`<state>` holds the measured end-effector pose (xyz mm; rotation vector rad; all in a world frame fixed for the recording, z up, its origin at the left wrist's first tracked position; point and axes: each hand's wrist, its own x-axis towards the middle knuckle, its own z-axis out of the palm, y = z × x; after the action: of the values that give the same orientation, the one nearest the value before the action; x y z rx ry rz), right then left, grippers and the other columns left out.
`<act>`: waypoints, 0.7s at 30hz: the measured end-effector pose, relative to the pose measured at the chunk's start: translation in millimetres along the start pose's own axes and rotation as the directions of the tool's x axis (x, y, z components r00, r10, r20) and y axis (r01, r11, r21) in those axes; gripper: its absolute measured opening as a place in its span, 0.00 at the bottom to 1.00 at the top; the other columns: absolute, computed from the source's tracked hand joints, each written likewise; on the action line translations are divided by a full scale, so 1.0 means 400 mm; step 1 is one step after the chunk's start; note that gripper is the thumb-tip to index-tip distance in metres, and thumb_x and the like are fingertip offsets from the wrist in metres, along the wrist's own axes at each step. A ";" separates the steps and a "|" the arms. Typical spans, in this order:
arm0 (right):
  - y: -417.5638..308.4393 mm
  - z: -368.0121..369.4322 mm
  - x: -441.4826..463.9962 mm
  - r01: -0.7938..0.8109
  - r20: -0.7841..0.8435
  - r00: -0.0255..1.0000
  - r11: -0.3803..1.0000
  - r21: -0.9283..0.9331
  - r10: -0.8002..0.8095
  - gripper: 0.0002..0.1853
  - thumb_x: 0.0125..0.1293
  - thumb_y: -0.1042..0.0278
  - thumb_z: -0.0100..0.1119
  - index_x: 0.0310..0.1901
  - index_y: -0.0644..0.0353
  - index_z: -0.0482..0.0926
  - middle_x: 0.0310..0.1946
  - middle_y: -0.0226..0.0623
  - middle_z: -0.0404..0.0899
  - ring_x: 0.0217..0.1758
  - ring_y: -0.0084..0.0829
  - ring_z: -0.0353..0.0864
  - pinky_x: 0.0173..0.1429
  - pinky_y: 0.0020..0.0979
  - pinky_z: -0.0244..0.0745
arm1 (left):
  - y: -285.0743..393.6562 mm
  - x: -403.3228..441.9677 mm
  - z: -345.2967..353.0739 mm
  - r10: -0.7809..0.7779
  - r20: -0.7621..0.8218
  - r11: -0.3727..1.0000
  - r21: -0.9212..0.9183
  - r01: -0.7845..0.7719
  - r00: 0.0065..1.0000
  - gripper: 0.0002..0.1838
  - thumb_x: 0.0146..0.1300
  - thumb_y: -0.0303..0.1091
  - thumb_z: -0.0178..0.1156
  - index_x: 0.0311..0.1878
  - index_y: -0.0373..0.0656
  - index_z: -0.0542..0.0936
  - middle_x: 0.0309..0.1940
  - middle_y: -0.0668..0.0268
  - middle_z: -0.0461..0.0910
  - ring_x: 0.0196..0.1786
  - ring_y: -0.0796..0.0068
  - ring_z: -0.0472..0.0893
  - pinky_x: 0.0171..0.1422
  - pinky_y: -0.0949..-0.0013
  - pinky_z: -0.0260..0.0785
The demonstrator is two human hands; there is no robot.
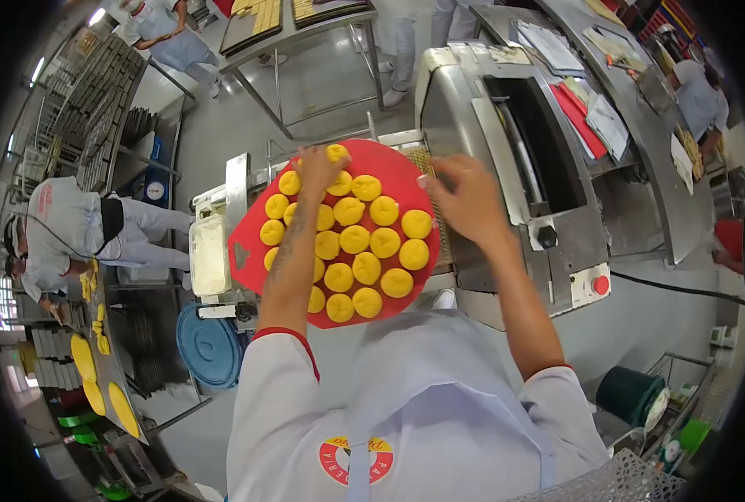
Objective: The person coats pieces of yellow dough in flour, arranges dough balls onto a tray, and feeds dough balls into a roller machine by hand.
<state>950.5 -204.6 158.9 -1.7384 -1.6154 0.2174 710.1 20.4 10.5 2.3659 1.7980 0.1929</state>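
A red board (pixel 247 226) with a rounded far end lies in front of me, covered with several round yellow dough balls (pixel 354 239). My left hand (pixel 318 170) reaches over the board to its far side, fingers curled down around a dough ball (pixel 336 154); the hand hides part of the contact. Beside the board's right edge, my right hand (pixel 466 199) is held with thumb and fingers apart and nothing in it. Under the board runs the belt (pixel 441 238) of a steel machine (pixel 506 192).
The machine's red button (pixel 600 285) faces me at right. A pale tray (pixel 211 255) and a blue lidded bin (pixel 209 345) stand left. Farther left, a person (pixel 75 222) handles yellow dough at a table. Trays sit on a steel table (pixel 305 38) ahead; papers (pixel 607 121) lie right.
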 end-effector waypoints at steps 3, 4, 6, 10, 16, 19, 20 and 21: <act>0.040 0.252 0.031 -0.099 0.133 0.984 0.984 -0.151 0.119 0.31 0.63 0.48 0.68 0.60 0.63 0.79 0.56 0.51 0.79 0.66 0.48 0.73 0.67 0.43 0.69 | -0.016 -0.007 -0.014 0.241 0.028 0.921 -0.322 -0.219 0.970 0.36 0.62 0.54 0.67 0.65 0.39 0.72 0.62 0.48 0.75 0.67 0.47 0.74 0.74 0.37 0.58; 0.047 0.327 0.041 -0.085 0.119 0.986 0.971 -0.221 0.113 0.33 0.62 0.46 0.69 0.62 0.62 0.78 0.57 0.51 0.78 0.67 0.49 0.72 0.68 0.43 0.68 | -0.033 -0.032 -0.031 0.196 -0.061 0.821 -0.535 -0.198 0.979 0.34 0.62 0.51 0.67 0.64 0.40 0.71 0.59 0.50 0.77 0.64 0.51 0.76 0.71 0.39 0.62; 0.062 0.447 0.063 0.005 0.119 0.992 0.946 -0.324 0.036 0.36 0.60 0.46 0.70 0.64 0.61 0.75 0.57 0.51 0.78 0.66 0.50 0.72 0.66 0.43 0.70 | -0.072 -0.072 -0.070 0.046 -0.214 0.471 -0.857 -0.210 0.976 0.31 0.62 0.45 0.69 0.63 0.40 0.71 0.52 0.54 0.80 0.58 0.58 0.80 0.65 0.44 0.70; 0.018 0.472 0.103 -0.157 0.381 0.910 0.987 -0.044 0.162 0.32 0.59 0.54 0.71 0.63 0.58 0.74 0.51 0.48 0.81 0.56 0.45 0.80 0.57 0.39 0.76 | -0.347 -0.064 -0.132 -0.160 -0.004 0.106 -0.994 0.013 0.987 0.29 0.61 0.49 0.69 0.59 0.40 0.75 0.49 0.53 0.82 0.54 0.60 0.83 0.61 0.53 0.74; -0.039 0.490 0.252 -0.392 0.354 0.905 0.781 0.487 0.234 0.35 0.59 0.54 0.73 0.68 0.50 0.75 0.48 0.41 0.81 0.49 0.33 0.82 0.57 0.34 0.78 | -0.390 -0.039 -0.049 -0.071 -0.118 0.936 -0.351 0.025 0.990 0.25 0.55 0.53 0.72 0.42 0.39 0.85 0.45 0.52 0.84 0.51 0.50 0.83 0.57 0.52 0.75; -0.039 0.657 0.335 -0.194 0.328 0.925 0.981 -0.025 0.191 0.38 0.53 0.45 0.76 0.65 0.52 0.78 0.53 0.46 0.82 0.54 0.42 0.84 0.62 0.38 0.77 | -0.320 -0.067 -0.126 0.029 0.137 0.971 -0.239 0.004 0.990 0.26 0.52 0.52 0.72 0.46 0.40 0.83 0.44 0.53 0.85 0.50 0.48 0.83 0.56 0.51 0.75; -0.038 0.713 0.339 -0.179 0.422 0.885 0.981 -0.081 0.196 0.39 0.51 0.42 0.76 0.63 0.53 0.80 0.54 0.49 0.82 0.56 0.45 0.83 0.63 0.40 0.77 | -0.329 -0.068 -0.130 0.040 0.089 0.951 -0.309 -0.011 0.995 0.29 0.50 0.49 0.72 0.52 0.42 0.80 0.43 0.53 0.85 0.48 0.48 0.83 0.54 0.52 0.75; -0.048 0.756 0.345 -0.162 0.507 0.836 0.977 -0.136 0.209 0.40 0.48 0.40 0.77 0.61 0.54 0.81 0.55 0.51 0.82 0.57 0.49 0.82 0.64 0.42 0.76 | -0.346 -0.069 -0.127 -0.008 0.088 0.954 -0.296 0.034 0.996 0.30 0.50 0.50 0.73 0.54 0.43 0.79 0.43 0.53 0.85 0.48 0.48 0.83 0.54 0.52 0.75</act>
<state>786.1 39.9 4.0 -2.0232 -1.8434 0.7830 562.0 32.6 31.3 2.1117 1.6243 0.3289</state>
